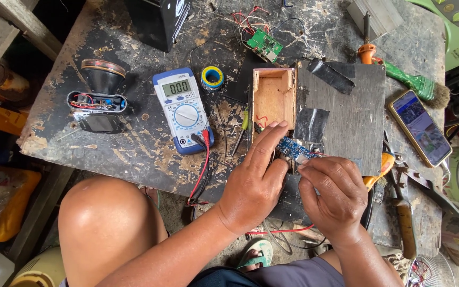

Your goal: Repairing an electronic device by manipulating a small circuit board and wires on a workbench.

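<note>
- My left hand (253,183) and right hand (336,194) sit close together at the near edge of the surface (139,154), both pinching a small blue circuit board (293,149).
- My left fingers (266,139) reach over the board's left end; my right fingertips (306,165) clamp its right end, where a metal connector shows.
- The board lies just in front of an open wooden box (273,98), beside a dark panel (346,119) patched with black tape.
- A multimeter (183,109) lies to the left, its red and black leads (203,175) trailing off the surface edge.
- A small roll of solder wire (212,77) sits just beside the meter's top right corner.
- A green circuit board (264,45) with red wires lies at the far side.
- A phone (419,127) with its screen lit lies to the right, near a green-handled brush (418,85).
- An opened black device (98,101) with exposed wiring rests at the far left.
- My bare knee (107,218) shows below the surface.
</note>
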